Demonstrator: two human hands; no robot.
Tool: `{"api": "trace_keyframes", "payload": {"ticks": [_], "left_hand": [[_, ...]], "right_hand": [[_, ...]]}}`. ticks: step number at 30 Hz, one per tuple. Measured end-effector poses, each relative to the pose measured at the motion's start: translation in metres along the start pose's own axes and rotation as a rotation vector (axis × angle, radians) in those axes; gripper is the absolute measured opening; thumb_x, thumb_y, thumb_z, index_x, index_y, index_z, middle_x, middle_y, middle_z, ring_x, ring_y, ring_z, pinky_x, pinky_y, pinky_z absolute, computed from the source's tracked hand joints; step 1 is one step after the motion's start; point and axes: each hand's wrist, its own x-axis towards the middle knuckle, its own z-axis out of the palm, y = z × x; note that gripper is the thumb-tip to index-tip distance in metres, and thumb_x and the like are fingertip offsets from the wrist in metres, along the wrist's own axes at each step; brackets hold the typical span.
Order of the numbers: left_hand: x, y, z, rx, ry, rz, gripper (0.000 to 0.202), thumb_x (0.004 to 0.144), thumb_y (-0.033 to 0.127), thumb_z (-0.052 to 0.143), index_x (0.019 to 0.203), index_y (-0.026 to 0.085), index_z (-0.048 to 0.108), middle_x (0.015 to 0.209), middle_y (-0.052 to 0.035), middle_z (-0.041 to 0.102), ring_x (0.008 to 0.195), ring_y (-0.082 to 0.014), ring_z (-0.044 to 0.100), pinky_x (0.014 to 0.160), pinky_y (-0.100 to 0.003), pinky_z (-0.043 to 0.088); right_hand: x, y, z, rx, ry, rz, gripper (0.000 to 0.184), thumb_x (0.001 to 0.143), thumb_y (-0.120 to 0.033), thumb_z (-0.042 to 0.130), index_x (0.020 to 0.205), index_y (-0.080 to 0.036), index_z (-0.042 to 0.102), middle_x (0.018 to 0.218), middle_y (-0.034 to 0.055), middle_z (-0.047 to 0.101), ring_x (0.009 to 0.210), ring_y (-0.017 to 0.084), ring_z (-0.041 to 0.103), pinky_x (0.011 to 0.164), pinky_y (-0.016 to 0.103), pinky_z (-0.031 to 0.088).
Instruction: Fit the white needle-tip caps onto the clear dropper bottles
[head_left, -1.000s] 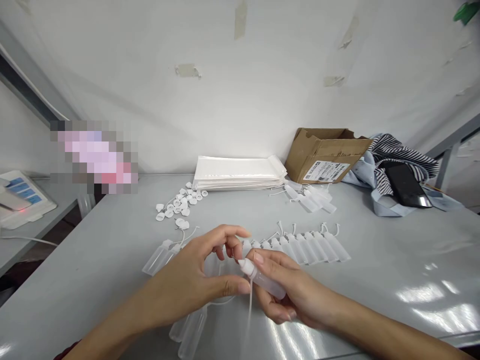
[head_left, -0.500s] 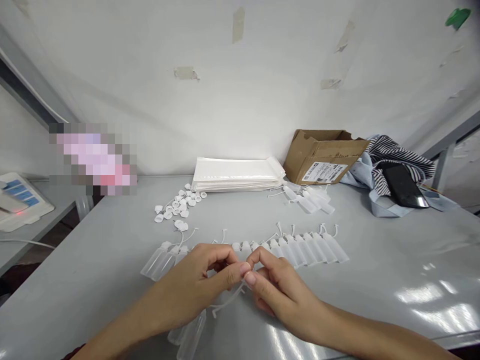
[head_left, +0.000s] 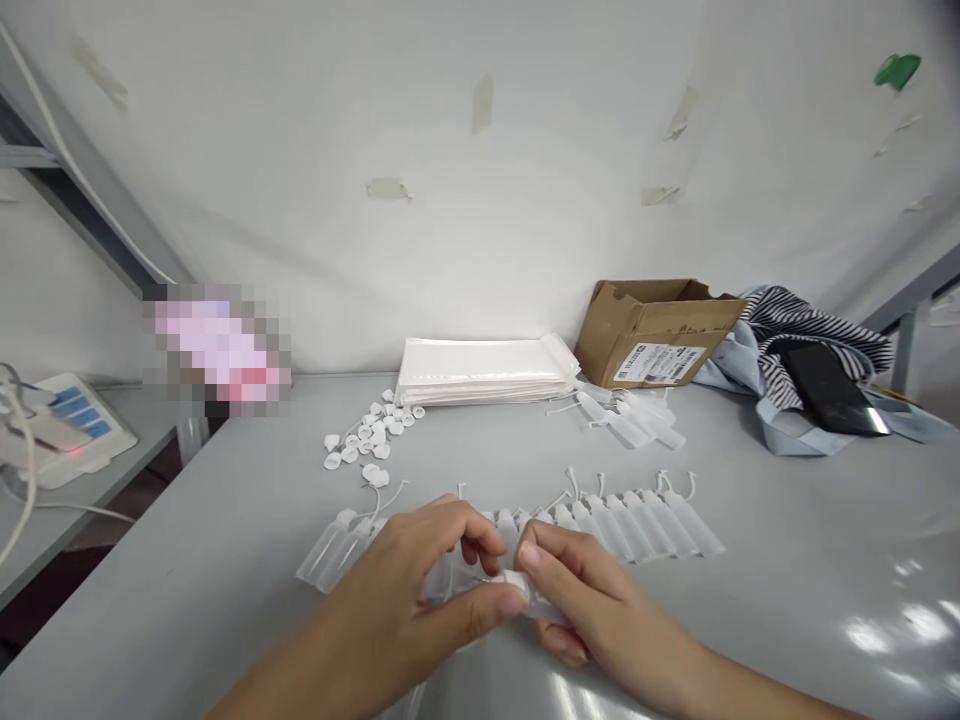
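My right hand (head_left: 581,590) grips a small translucent plastic squeeze bottle (head_left: 546,608), tilted with its top toward the left. On its neck is a white cap (head_left: 516,580). My left hand (head_left: 442,580) curls around this cap, its thumb pressed against it and the index fingertip close above. Beyond my hands lies a row of similar bottles (head_left: 637,522), several with thin bent tubes or tethers at their tops. More of the row shows at the left (head_left: 330,550), partly hidden by my left hand.
Loose white caps (head_left: 365,432) lie at the back left. A stack of white padded envelopes (head_left: 487,370) rests against the wall, beside a cardboard box (head_left: 660,330). Other bottles (head_left: 637,420) lie before the box. Striped cloth (head_left: 810,320) and a black phone (head_left: 836,390) are at the right.
A capped bottle now shows between my hands, held in the right; before, my fingertips met over it and hid it. My left fingers have spread somewhat. The view has tilted up slightly.
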Motion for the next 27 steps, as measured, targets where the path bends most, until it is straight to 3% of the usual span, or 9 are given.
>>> {"api": "trace_keyframes", "payload": {"ticks": [3, 6, 9, 14, 17, 21, 24, 27], "left_hand": [[0.001, 0.004, -0.001, -0.056, 0.052, -0.038, 0.033, 0.086, 0.049, 0.050, 0.069, 0.022, 0.058, 0.069, 0.0025, 0.058, 0.067, -0.0147, 0.052, 0.051, -0.020, 0.035], [0.000, 0.005, 0.000, -0.055, 0.001, -0.066, 0.046, 0.088, 0.053, 0.043, 0.058, 0.020, 0.052, 0.058, 0.0028, 0.054, 0.058, -0.0133, 0.050, 0.053, -0.021, 0.036], [-0.001, 0.004, 0.003, -0.055, -0.043, -0.083, 0.045, 0.089, 0.050, 0.044, 0.057, 0.020, 0.053, 0.059, 0.0028, 0.057, 0.061, -0.0139, 0.052, 0.057, -0.022, 0.038], [0.001, 0.002, 0.004, -0.061, -0.084, -0.095, 0.040, 0.090, 0.046, 0.044, 0.060, 0.021, 0.056, 0.062, 0.0037, 0.057, 0.068, -0.0145, 0.050, 0.062, -0.022, 0.038], [0.001, 0.002, 0.004, -0.081, -0.093, -0.109, 0.041, 0.090, 0.047, 0.044, 0.060, 0.020, 0.055, 0.061, 0.0039, 0.055, 0.065, -0.0141, 0.047, 0.060, -0.023, 0.037], [0.001, 0.002, 0.004, -0.038, -0.070, -0.059, 0.033, 0.091, 0.043, 0.045, 0.071, 0.021, 0.060, 0.068, 0.0033, 0.055, 0.069, -0.0145, 0.051, 0.058, -0.022, 0.038], [0.001, -0.003, 0.008, 0.071, -0.014, 0.076, 0.026, 0.093, 0.036, 0.045, 0.080, 0.021, 0.062, 0.076, 0.0009, 0.059, 0.074, -0.0156, 0.054, 0.057, -0.022, 0.040], [0.002, -0.009, 0.012, 0.150, 0.058, 0.268, 0.020, 0.094, 0.026, 0.044, 0.086, 0.018, 0.062, 0.080, -0.0015, 0.061, 0.077, -0.0161, 0.056, 0.068, -0.025, 0.044]], "right_hand": [[-0.003, -0.003, 0.001, -0.091, 0.043, -0.082, 0.046, 0.086, -0.062, 0.050, 0.070, -0.020, 0.040, 0.058, -0.0083, 0.028, 0.048, 0.006, 0.024, 0.044, 0.021, 0.023], [-0.005, -0.004, 0.001, -0.261, 0.125, -0.175, 0.041, 0.092, -0.058, 0.042, 0.074, -0.021, 0.043, 0.056, -0.0074, 0.028, 0.050, 0.009, 0.025, 0.047, 0.024, 0.023], [-0.008, -0.001, 0.000, -0.459, 0.183, -0.303, 0.035, 0.095, -0.052, 0.036, 0.081, -0.022, 0.047, 0.057, -0.0047, 0.037, 0.052, 0.012, 0.033, 0.050, 0.027, 0.026], [-0.011, 0.002, 0.001, -0.636, 0.147, -0.416, 0.025, 0.098, -0.042, 0.033, 0.095, -0.021, 0.047, 0.066, 0.0014, 0.053, 0.053, 0.015, 0.041, 0.051, 0.029, 0.030], [-0.011, 0.001, 0.002, -0.604, 0.152, -0.409, 0.024, 0.098, -0.041, 0.033, 0.093, -0.021, 0.046, 0.070, 0.0015, 0.054, 0.054, 0.014, 0.041, 0.050, 0.028, 0.030], [-0.010, -0.001, 0.000, -0.483, 0.149, -0.320, 0.028, 0.098, -0.045, 0.036, 0.088, -0.021, 0.047, 0.062, -0.0047, 0.040, 0.054, 0.011, 0.034, 0.051, 0.026, 0.027], [-0.008, -0.002, -0.003, -0.307, 0.104, -0.201, 0.030, 0.096, -0.050, 0.039, 0.089, -0.022, 0.046, 0.059, -0.0077, 0.031, 0.053, 0.010, 0.028, 0.049, 0.023, 0.024], [-0.006, -0.004, -0.006, -0.117, 0.066, -0.121, 0.032, 0.093, -0.054, 0.045, 0.089, -0.022, 0.044, 0.058, -0.0095, 0.027, 0.050, 0.008, 0.023, 0.045, 0.021, 0.020]]}}
